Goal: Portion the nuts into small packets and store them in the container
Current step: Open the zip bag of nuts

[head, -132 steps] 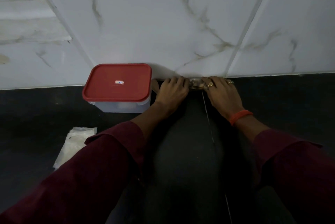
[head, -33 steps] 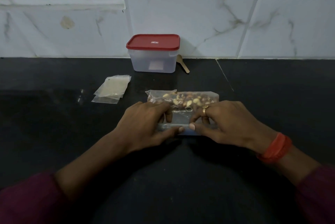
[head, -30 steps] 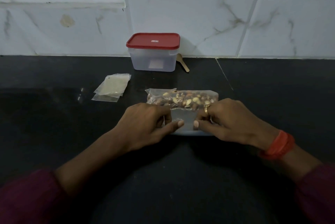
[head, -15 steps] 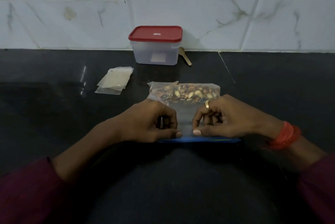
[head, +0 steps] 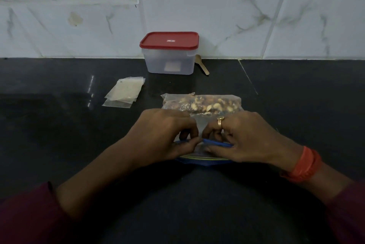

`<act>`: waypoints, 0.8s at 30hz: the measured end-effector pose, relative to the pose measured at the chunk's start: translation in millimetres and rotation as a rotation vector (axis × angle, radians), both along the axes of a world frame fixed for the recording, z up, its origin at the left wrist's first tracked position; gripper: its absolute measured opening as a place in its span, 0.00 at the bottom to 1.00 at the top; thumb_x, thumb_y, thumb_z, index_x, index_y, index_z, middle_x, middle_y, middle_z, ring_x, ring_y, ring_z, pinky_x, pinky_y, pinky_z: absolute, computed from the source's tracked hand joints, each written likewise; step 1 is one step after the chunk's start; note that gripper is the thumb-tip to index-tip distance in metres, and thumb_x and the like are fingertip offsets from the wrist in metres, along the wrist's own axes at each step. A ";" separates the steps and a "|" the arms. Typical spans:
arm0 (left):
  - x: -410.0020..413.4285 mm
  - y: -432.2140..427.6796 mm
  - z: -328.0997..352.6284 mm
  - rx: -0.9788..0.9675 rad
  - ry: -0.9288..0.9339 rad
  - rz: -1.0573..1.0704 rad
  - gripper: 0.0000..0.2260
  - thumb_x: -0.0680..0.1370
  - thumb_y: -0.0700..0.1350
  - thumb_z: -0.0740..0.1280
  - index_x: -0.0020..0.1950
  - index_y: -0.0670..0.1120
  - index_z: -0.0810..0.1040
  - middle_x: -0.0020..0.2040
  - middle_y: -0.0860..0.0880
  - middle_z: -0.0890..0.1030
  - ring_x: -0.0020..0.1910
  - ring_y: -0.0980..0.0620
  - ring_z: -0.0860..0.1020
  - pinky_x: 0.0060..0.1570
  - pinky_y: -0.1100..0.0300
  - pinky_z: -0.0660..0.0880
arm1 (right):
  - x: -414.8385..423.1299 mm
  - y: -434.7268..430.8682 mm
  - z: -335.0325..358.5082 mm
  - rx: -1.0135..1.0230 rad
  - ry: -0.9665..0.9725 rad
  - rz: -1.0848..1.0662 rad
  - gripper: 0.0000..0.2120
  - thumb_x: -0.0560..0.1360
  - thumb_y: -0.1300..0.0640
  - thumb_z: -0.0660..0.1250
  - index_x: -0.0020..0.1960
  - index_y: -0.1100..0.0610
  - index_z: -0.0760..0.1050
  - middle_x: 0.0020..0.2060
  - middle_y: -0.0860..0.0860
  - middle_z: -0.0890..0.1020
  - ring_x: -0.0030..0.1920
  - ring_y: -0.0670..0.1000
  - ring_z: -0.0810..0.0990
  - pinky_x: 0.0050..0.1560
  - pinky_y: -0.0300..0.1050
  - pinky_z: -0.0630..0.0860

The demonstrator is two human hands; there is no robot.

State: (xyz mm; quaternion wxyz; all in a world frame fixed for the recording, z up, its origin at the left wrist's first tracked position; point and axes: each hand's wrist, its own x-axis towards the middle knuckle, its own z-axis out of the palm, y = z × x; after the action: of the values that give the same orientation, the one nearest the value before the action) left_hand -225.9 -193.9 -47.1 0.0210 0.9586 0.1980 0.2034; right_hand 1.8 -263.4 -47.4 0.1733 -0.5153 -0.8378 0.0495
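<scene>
Bag pinch: left hand, right hand

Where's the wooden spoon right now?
Head view: the wooden spoon lies at the back of the black counter, just right of the red-lidded container, its bowl near the tiled wall and its handle pointing toward the person.

One container, one bag, one spoon

Red-lidded container, blue-edged bag, black counter.
</scene>
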 end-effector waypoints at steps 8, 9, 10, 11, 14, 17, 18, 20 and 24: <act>-7.0 11.5 9.9 0.178 -0.081 0.111 0.14 0.79 0.59 0.60 0.46 0.53 0.80 0.38 0.55 0.81 0.33 0.57 0.78 0.32 0.59 0.77 | 24.6 0.6 24.2 0.117 -0.084 -0.104 0.15 0.69 0.36 0.63 0.49 0.41 0.81 0.31 0.38 0.78 0.31 0.38 0.76 0.33 0.33 0.71; -7.9 12.7 11.5 0.187 -0.094 0.137 0.14 0.79 0.59 0.59 0.46 0.52 0.79 0.38 0.54 0.81 0.32 0.55 0.79 0.32 0.59 0.76 | 28.3 -0.1 27.7 0.137 -0.086 -0.122 0.13 0.68 0.37 0.66 0.48 0.41 0.81 0.30 0.38 0.78 0.30 0.37 0.75 0.32 0.33 0.71; -8.7 13.9 13.2 0.194 -0.109 0.165 0.14 0.79 0.59 0.59 0.46 0.52 0.79 0.38 0.54 0.81 0.32 0.55 0.79 0.31 0.61 0.75 | 31.6 -0.7 30.7 0.162 -0.081 -0.145 0.11 0.68 0.39 0.69 0.47 0.42 0.81 0.30 0.38 0.79 0.29 0.37 0.74 0.31 0.32 0.70; -9.2 14.3 15.3 0.203 -0.122 0.195 0.15 0.78 0.60 0.58 0.46 0.52 0.78 0.37 0.53 0.81 0.31 0.55 0.78 0.30 0.64 0.71 | 34.8 -1.3 33.1 0.187 -0.065 -0.173 0.09 0.66 0.41 0.72 0.45 0.42 0.81 0.29 0.39 0.79 0.29 0.36 0.74 0.30 0.32 0.69; -10.3 11.5 20.5 0.215 -0.152 0.265 0.15 0.78 0.61 0.58 0.44 0.52 0.76 0.34 0.55 0.79 0.28 0.58 0.72 0.29 0.72 0.58 | 40.2 -1.0 34.9 0.244 0.060 -0.263 0.07 0.65 0.45 0.74 0.38 0.45 0.78 0.26 0.40 0.77 0.32 0.38 0.78 0.31 0.31 0.68; -14.3 9.4 24.9 0.228 -0.128 0.299 0.15 0.77 0.64 0.59 0.40 0.55 0.74 0.32 0.60 0.72 0.26 0.62 0.68 0.28 0.73 0.53 | 40.5 2.1 30.9 0.279 0.250 -0.331 0.08 0.66 0.49 0.77 0.36 0.48 0.79 0.25 0.43 0.77 0.29 0.45 0.78 0.31 0.31 0.71; -16.7 10.2 26.3 0.234 -0.120 0.305 0.16 0.76 0.65 0.60 0.39 0.55 0.74 0.30 0.60 0.70 0.25 0.63 0.67 0.28 0.73 0.53 | 40.5 3.4 29.8 0.282 0.318 -0.352 0.08 0.66 0.50 0.78 0.36 0.49 0.79 0.25 0.44 0.78 0.28 0.46 0.78 0.31 0.31 0.71; -22.7 13.8 29.9 0.223 -0.110 0.315 0.18 0.75 0.67 0.62 0.35 0.55 0.72 0.28 0.61 0.67 0.24 0.64 0.65 0.28 0.72 0.54 | 39.7 5.3 29.4 0.282 0.437 -0.395 0.08 0.66 0.51 0.79 0.36 0.50 0.79 0.26 0.46 0.79 0.26 0.45 0.76 0.30 0.30 0.71; -32.6 19.3 37.7 0.149 -0.107 0.410 0.21 0.71 0.68 0.66 0.30 0.53 0.72 0.24 0.58 0.72 0.24 0.61 0.72 0.26 0.66 0.64 | 40.2 7.2 31.6 0.323 0.564 -0.494 0.10 0.66 0.49 0.79 0.35 0.51 0.79 0.27 0.47 0.79 0.27 0.44 0.75 0.29 0.32 0.72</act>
State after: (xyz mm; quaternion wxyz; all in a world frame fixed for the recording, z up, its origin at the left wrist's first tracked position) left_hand -258.5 -174.7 -9.4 -0.0813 0.8850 0.3718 0.2682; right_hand 41.9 -256.2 -15.8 0.4818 -0.6334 -0.6053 0.0135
